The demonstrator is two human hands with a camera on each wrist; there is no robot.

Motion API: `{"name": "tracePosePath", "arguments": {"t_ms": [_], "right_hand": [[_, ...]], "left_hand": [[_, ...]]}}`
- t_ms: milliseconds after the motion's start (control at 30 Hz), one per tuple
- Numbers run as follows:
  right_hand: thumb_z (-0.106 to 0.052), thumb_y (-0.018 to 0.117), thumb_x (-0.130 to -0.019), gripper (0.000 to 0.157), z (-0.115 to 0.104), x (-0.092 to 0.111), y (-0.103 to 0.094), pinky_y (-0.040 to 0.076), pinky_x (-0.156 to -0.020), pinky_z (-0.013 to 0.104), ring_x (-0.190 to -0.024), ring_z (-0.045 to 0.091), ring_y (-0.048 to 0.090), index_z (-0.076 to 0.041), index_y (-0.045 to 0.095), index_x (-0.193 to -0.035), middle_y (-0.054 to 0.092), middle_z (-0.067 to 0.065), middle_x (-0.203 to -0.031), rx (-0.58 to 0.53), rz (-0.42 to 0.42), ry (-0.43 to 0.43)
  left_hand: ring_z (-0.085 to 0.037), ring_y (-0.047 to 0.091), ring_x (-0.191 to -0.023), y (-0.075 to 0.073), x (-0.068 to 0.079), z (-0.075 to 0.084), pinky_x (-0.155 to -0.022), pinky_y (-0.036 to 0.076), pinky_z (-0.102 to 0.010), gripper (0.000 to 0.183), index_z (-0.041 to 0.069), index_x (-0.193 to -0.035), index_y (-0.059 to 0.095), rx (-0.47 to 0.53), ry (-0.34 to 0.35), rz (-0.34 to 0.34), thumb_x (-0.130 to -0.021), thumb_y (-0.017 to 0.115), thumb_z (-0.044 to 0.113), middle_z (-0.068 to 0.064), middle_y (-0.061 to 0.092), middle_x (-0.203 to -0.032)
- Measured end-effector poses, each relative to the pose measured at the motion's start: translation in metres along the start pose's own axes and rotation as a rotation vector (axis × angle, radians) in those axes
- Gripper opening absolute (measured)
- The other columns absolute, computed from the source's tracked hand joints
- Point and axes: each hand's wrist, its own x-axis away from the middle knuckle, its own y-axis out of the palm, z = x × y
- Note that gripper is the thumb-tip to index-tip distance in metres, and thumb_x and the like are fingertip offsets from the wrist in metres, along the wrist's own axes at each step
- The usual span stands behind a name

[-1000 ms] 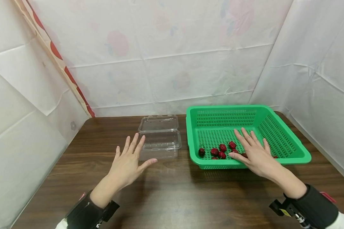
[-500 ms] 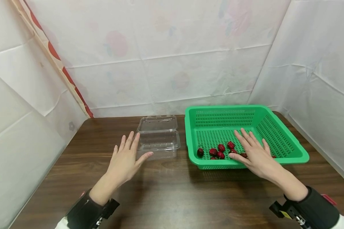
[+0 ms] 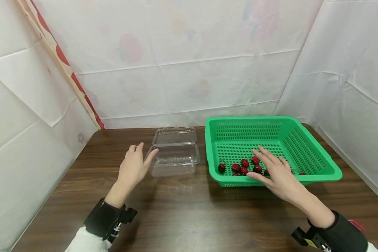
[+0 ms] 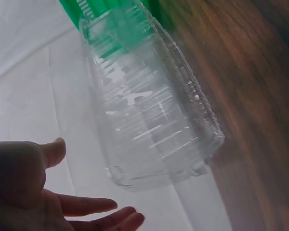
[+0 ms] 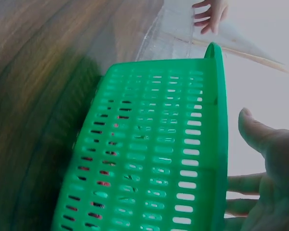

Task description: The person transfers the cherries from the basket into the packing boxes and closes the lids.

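L hand [image 3: 130,168] hovers over the table [image 3: 189,217], just off the near L corner of a clear plastic box [image 3: 176,155]; fingers bent a bit, thumb spread wide of them, nothing held; L wrist view shows a gap betw. hand & box. Box sits open nr the table's far edge, approx. mid-width, its hinged lid [image 3: 176,135] laid back toward that edge; box is just L of a green basket [image 3: 209,147], w/ a strip of table betw. them.

Basket stands toward the table's far R corner, slotted walls & floor; dark red cherries [image 3: 236,168] lie in it along the near side, mostly toward its near L corner; a few are partly hidden by R hand [image 3: 280,176]. R hand is over the basket's near rim; fingers apart & loosely extended, thumb out to the side, nothing held; can't tell if it touches the rim, as the rim hides some fingertips in R wrist view.

Black straps [image 3: 341,231] on both wrists; white sheeting [image 3: 189,84] behind the table & along its L and R edges.
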Motion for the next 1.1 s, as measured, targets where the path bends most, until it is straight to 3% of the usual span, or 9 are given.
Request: {"name": "tracePosePath", "arguments": {"t_ms": [267, 400, 500, 567, 867, 1100], "right_hand": [[-0.036, 0.061, -0.082, 0.06, 0.0, 0.003, 0.012, 0.021, -0.09, 0.059, -0.116, 0.037, 0.038, -0.004, 0.044, -0.129, 0.037, 0.018, -0.133, -0.064, 0.075, -0.071], [-0.035, 0.061, -0.082, 0.052, 0.001, 0.005, 0.017, 0.036, -0.084, 0.052, -0.111, 0.033, 0.045, -0.007, 0.05, -0.125, 0.045, 0.015, -0.128, -0.102, 0.098, -0.091], [-0.034, 0.06, -0.083, 0.047, 0.001, 0.006, 0.02, 0.042, -0.08, 0.047, -0.109, 0.03, 0.048, -0.008, 0.053, -0.121, 0.05, 0.013, -0.123, -0.13, 0.099, -0.082], [-0.034, 0.06, -0.083, 0.043, 0.001, 0.007, 0.021, 0.043, -0.079, 0.044, -0.106, 0.028, 0.051, -0.009, 0.056, -0.119, 0.053, 0.011, -0.12, -0.139, 0.101, -0.072], [-0.028, 0.061, -0.083, 0.021, 0.001, 0.011, 0.025, 0.047, -0.068, 0.031, -0.084, 0.011, 0.059, -0.017, 0.066, -0.1, 0.063, -0.007, -0.095, -0.136, 0.136, -0.12], [-0.023, 0.063, -0.082, 0.017, 0.001, 0.012, 0.028, 0.047, -0.065, 0.03, -0.081, 0.008, 0.059, -0.016, 0.068, -0.097, 0.064, -0.01, -0.09, -0.133, 0.174, -0.156]], "left_hand": [[-0.045, 0.043, -0.105, 0.01, -0.01, -0.012, -0.082, 0.038, -0.052, 0.069, -0.015, -0.124, 0.039, 0.081, -0.071, 0.003, -0.091, 0.041, 0.045, -0.033, 0.043, -0.118], [-0.034, 0.054, -0.077, 0.018, -0.011, -0.018, -0.065, 0.046, -0.042, 0.061, -0.017, -0.119, 0.043, 0.138, -0.058, 0.034, -0.091, 0.046, 0.037, -0.025, 0.055, -0.091], [-0.019, 0.046, -0.052, 0.023, -0.01, -0.021, -0.048, 0.04, -0.031, 0.056, -0.017, -0.116, 0.046, 0.184, -0.065, 0.056, -0.09, 0.049, 0.033, -0.012, 0.053, -0.066], [-0.013, 0.039, -0.044, 0.026, -0.01, -0.022, -0.043, 0.034, -0.027, 0.053, -0.016, -0.115, 0.047, 0.206, -0.071, 0.057, -0.09, 0.051, 0.03, -0.008, 0.049, -0.059], [-0.009, 0.029, -0.038, 0.037, -0.004, -0.025, -0.037, 0.025, -0.022, 0.039, -0.015, -0.107, 0.055, 0.231, -0.062, 0.086, -0.088, 0.055, 0.02, -0.002, 0.041, -0.049], [-0.008, 0.027, -0.036, 0.042, 0.003, -0.025, -0.035, 0.022, -0.019, 0.035, -0.016, -0.107, 0.054, 0.249, -0.049, 0.082, -0.087, 0.056, 0.013, 0.0, 0.037, -0.046]]}}
